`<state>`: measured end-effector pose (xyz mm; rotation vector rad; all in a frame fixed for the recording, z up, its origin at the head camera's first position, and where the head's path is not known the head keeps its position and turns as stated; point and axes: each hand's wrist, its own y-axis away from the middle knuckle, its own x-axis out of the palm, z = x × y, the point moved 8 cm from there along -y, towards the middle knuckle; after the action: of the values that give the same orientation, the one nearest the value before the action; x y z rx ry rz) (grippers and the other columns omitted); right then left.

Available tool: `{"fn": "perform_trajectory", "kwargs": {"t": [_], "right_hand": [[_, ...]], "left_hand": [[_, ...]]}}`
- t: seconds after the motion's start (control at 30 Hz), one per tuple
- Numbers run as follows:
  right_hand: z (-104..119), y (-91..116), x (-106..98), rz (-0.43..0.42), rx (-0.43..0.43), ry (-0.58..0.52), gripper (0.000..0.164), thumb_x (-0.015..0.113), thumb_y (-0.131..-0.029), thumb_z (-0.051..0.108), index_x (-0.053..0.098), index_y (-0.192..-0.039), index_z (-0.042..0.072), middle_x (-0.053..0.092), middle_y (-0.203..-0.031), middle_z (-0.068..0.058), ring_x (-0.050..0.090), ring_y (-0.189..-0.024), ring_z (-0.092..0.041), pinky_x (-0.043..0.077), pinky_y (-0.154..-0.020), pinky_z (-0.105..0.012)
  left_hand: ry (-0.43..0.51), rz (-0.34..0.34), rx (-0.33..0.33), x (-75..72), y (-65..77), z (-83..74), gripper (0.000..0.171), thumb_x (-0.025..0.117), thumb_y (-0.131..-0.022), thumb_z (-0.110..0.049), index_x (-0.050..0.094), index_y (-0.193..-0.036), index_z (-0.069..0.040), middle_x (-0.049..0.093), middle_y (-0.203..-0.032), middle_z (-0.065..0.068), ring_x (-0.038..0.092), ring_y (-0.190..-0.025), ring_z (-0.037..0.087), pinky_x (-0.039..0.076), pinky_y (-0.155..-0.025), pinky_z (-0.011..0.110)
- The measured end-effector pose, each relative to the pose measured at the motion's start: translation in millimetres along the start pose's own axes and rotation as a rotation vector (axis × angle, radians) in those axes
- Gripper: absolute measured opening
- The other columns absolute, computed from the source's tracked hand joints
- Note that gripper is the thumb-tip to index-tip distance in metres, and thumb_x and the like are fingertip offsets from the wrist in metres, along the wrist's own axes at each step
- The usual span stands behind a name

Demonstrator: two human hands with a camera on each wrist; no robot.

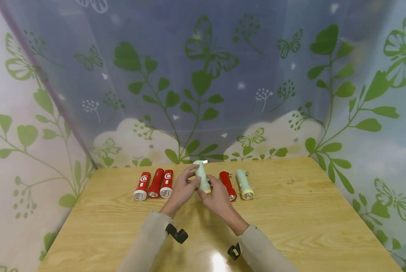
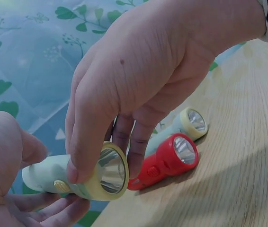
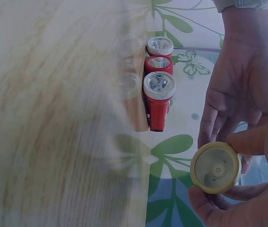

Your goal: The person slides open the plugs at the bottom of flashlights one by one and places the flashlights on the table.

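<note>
Both hands hold one pale green flashlight with a yellow rim, over the table's middle. My left hand grips the body toward the tail, where a small white plug sticks out. My right hand pinches the lens end between thumb and fingers. In the left wrist view, a yellow ribbed switch shows on the body, and the lens points away from my left hand. Seen end-on in the right wrist view, the round lens looks unlit.
To the left on the wooden table, a red flashlight with a white rim, an all-red one and another white-rimmed one lie side by side. On the right lie a red flashlight and a pale green one. Patterned fabric rises behind.
</note>
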<state>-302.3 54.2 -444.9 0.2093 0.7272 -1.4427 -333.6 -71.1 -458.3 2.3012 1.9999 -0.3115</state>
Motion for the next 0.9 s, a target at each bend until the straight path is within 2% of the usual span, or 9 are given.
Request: {"fn": "perform_trajectory", "kwargs": {"t": [0.2, 0.37, 0.67, 0.9], "right_hand": [[-4.2, 1.6, 4.7, 0.033, 0.011, 0.024, 0.05, 0.073, -0.089, 0.012, 0.059, -0.136, -0.001, 0.064, -0.114, -0.019, 0.058, -0.1, -0.025, 0.051, -0.074, -0.033], [-5.8, 2.1, 8.9, 0.056, 0.002, 0.044, 0.05, 0.072, -0.089, 0.012, 0.059, -0.136, -0.001, 0.064, -0.112, -0.017, 0.054, -0.096, -0.023, 0.045, -0.071, -0.03], [-10.5, 3.4, 10.9, 0.052, 0.013, 0.068, 0.04, 0.073, -0.089, 0.013, 0.065, -0.127, 0.001, 0.066, -0.105, -0.014, 0.057, -0.096, -0.024, 0.047, -0.073, -0.033], [-15.0, 3.5, 10.8, 0.053, 0.013, 0.091, 0.038, 0.073, -0.09, 0.012, 0.065, -0.125, -0.001, 0.068, -0.105, -0.016, 0.061, -0.1, -0.029, 0.051, -0.077, -0.039]], "left_hand": [[-0.017, -0.017, -0.036, -1.2, -1.1, 9.6, 0.047, 0.056, -0.101, -0.011, 0.051, -0.147, -0.02, 0.056, -0.143, 0.027, 0.07, -0.1, 0.029, 0.062, -0.081, 0.037], [-0.022, -0.021, -0.039, -1.3, -1.6, 12.9, 0.049, 0.059, -0.099, -0.009, 0.052, -0.146, -0.02, 0.058, -0.14, 0.027, 0.07, -0.101, 0.029, 0.062, -0.079, 0.038], [-0.036, -0.007, -0.042, 2.1, -6.0, 22.3, 0.052, 0.061, -0.098, -0.007, 0.051, -0.148, -0.02, 0.058, -0.139, 0.029, 0.07, -0.101, 0.03, 0.06, -0.078, 0.035], [-0.026, -0.001, -0.042, 8.1, -9.1, 26.5, 0.05, 0.061, -0.098, -0.005, 0.053, -0.146, -0.015, 0.059, -0.137, 0.031, 0.069, -0.097, 0.028, 0.057, -0.073, 0.029]]}}
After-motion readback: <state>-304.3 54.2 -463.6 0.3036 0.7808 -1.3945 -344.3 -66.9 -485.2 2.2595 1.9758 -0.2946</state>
